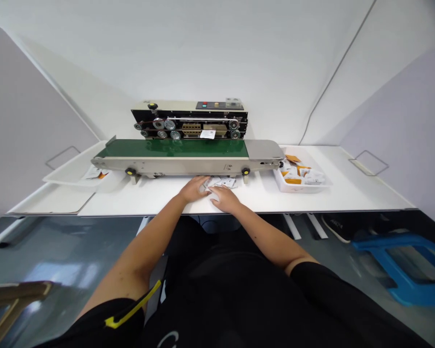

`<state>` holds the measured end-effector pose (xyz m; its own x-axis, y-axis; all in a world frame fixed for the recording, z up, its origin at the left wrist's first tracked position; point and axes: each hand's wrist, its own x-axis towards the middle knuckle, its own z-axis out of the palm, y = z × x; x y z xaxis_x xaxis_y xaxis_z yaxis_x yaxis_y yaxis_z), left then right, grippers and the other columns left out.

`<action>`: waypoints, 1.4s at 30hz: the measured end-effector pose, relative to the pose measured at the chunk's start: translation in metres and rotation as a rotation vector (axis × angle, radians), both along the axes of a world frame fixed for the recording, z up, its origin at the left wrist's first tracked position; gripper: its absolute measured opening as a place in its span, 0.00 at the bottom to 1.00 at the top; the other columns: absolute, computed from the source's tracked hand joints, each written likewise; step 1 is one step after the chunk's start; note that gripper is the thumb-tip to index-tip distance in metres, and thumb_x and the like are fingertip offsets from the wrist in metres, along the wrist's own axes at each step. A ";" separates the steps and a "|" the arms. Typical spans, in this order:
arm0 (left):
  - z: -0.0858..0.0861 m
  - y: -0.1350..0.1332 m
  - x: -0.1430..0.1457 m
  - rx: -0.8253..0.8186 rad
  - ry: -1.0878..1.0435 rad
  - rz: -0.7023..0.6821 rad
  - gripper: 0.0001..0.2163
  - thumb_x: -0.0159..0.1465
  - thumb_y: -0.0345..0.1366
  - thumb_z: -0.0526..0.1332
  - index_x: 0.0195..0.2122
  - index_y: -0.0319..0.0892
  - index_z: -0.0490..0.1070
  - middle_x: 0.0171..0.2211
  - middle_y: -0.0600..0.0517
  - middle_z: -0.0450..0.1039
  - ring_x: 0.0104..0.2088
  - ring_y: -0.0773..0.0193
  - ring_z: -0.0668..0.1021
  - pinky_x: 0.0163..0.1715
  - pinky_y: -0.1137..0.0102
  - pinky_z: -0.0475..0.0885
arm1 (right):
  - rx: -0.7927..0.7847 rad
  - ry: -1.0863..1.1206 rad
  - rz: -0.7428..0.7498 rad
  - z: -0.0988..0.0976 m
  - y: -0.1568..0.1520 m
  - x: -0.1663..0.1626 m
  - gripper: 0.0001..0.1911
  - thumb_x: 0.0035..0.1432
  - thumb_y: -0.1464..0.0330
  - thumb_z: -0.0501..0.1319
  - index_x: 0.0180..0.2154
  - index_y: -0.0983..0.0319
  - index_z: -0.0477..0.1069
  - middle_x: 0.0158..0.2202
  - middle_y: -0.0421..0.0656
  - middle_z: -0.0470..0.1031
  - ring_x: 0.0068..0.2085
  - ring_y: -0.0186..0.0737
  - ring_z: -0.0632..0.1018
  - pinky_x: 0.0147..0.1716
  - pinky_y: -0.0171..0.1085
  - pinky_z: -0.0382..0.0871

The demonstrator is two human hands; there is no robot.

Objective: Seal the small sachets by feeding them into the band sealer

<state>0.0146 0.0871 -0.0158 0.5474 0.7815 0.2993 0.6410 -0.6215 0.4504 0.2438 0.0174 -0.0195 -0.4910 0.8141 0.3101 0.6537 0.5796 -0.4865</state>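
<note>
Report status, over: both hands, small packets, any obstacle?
Left hand, right hand: both at white packets on table; grip unclear. Conveyor close beyond, possibly limiting reach.

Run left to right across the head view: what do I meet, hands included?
Left tray → left hand → right hand → right tray → blue stool.
</note>
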 end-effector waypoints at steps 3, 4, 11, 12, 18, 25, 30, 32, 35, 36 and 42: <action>-0.002 0.000 0.002 -0.010 -0.055 0.021 0.25 0.64 0.52 0.66 0.59 0.46 0.79 0.61 0.42 0.78 0.62 0.45 0.78 0.66 0.52 0.70 | -0.020 0.062 -0.022 -0.001 0.000 0.001 0.30 0.65 0.68 0.64 0.67 0.62 0.70 0.66 0.54 0.75 0.68 0.52 0.73 0.74 0.58 0.56; -0.001 -0.001 0.002 -0.011 -0.079 0.032 0.22 0.66 0.52 0.64 0.56 0.47 0.80 0.59 0.43 0.80 0.60 0.47 0.79 0.66 0.53 0.71 | -0.022 0.097 -0.034 -0.002 0.001 0.001 0.30 0.64 0.68 0.64 0.67 0.62 0.70 0.66 0.55 0.74 0.68 0.53 0.73 0.74 0.57 0.58; 0.004 -0.008 -0.009 -0.005 -0.321 0.287 0.19 0.73 0.51 0.56 0.48 0.45 0.80 0.46 0.44 0.84 0.49 0.51 0.82 0.53 0.60 0.76 | -0.038 0.346 -0.144 -0.002 0.003 0.011 0.31 0.61 0.70 0.64 0.65 0.58 0.72 0.60 0.51 0.78 0.63 0.52 0.76 0.68 0.54 0.68; 0.004 -0.008 -0.010 -0.019 -0.356 0.318 0.19 0.73 0.52 0.55 0.48 0.45 0.79 0.42 0.45 0.83 0.45 0.52 0.83 0.49 0.61 0.77 | -0.051 0.374 -0.160 -0.001 0.002 0.012 0.31 0.61 0.69 0.64 0.65 0.58 0.72 0.59 0.50 0.79 0.62 0.52 0.76 0.67 0.54 0.68; 0.001 -0.012 -0.009 -0.151 -0.483 0.319 0.19 0.73 0.55 0.53 0.48 0.46 0.74 0.27 0.53 0.76 0.28 0.60 0.79 0.31 0.68 0.74 | -0.152 0.517 -0.226 0.000 0.000 0.014 0.26 0.62 0.67 0.64 0.62 0.57 0.77 0.54 0.48 0.82 0.57 0.50 0.80 0.64 0.53 0.73; 0.001 -0.020 -0.001 -0.281 -0.445 0.124 0.19 0.69 0.58 0.60 0.44 0.47 0.68 0.34 0.49 0.83 0.33 0.58 0.84 0.35 0.66 0.78 | -0.378 0.697 -0.129 0.000 0.005 0.009 0.34 0.63 0.64 0.67 0.69 0.54 0.68 0.63 0.49 0.79 0.60 0.47 0.81 0.62 0.49 0.75; 0.004 -0.021 -0.004 -0.262 -0.390 0.077 0.18 0.67 0.57 0.63 0.40 0.47 0.68 0.39 0.47 0.84 0.41 0.53 0.85 0.41 0.63 0.77 | -0.371 0.858 -0.233 -0.001 0.009 -0.010 0.37 0.60 0.67 0.67 0.69 0.53 0.61 0.64 0.52 0.74 0.51 0.44 0.84 0.48 0.42 0.82; 0.005 -0.022 -0.005 -0.252 -0.378 0.066 0.17 0.68 0.56 0.63 0.41 0.46 0.68 0.39 0.47 0.84 0.40 0.53 0.85 0.42 0.62 0.77 | -0.374 0.959 -0.319 -0.001 0.011 -0.020 0.32 0.60 0.66 0.66 0.64 0.56 0.63 0.57 0.51 0.79 0.44 0.42 0.85 0.44 0.41 0.82; 0.007 -0.023 -0.004 -0.249 -0.377 0.035 0.17 0.69 0.55 0.62 0.43 0.46 0.69 0.42 0.47 0.84 0.43 0.52 0.85 0.46 0.60 0.77 | -0.364 1.051 -0.273 0.008 0.014 -0.029 0.17 0.60 0.64 0.67 0.49 0.59 0.71 0.44 0.47 0.83 0.43 0.42 0.85 0.48 0.42 0.81; 0.008 -0.023 -0.003 -0.254 -0.384 0.016 0.17 0.69 0.55 0.62 0.46 0.46 0.68 0.45 0.46 0.84 0.45 0.52 0.85 0.47 0.59 0.78 | -0.345 1.067 -0.238 0.016 0.016 -0.029 0.13 0.60 0.63 0.68 0.45 0.59 0.73 0.42 0.45 0.83 0.43 0.42 0.85 0.49 0.41 0.80; 0.011 -0.026 0.000 -0.270 -0.451 -0.086 0.28 0.68 0.52 0.65 0.63 0.45 0.61 0.57 0.38 0.81 0.49 0.52 0.85 0.50 0.56 0.79 | -0.144 1.096 -0.392 0.112 0.061 0.034 0.09 0.66 0.65 0.63 0.47 0.60 0.73 0.30 0.37 0.80 0.26 0.31 0.79 0.26 0.28 0.71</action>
<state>0.0144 0.0615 -0.0044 0.4768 0.8210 0.3141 0.2985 -0.4873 0.8206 0.2781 0.0784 0.0924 0.2733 0.9125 0.3044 -0.0339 0.3254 -0.9450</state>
